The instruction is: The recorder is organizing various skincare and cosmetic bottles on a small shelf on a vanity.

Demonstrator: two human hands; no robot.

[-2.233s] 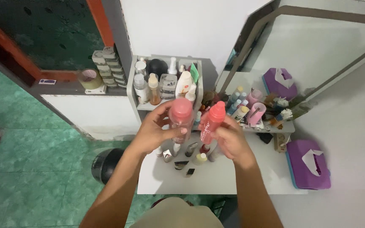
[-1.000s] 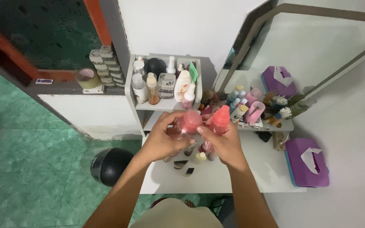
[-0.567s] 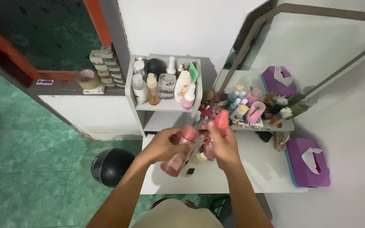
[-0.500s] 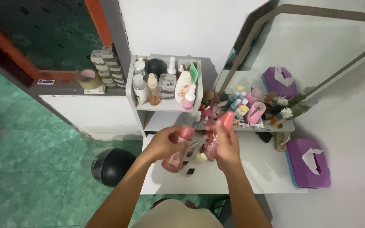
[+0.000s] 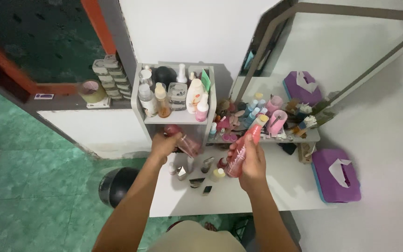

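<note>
The left hand grips a pink bottle tilted inside the lower shelf at the tabletop's back edge, the right hand grips a red spray bottle above it; crowded small bottles below could topple if bumped.

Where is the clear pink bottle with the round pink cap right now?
The clear pink bottle lies tilted in the left hand, at the lower opening of the grey shelf unit, left of the red spray bottle.

White table under small bottles
</note>
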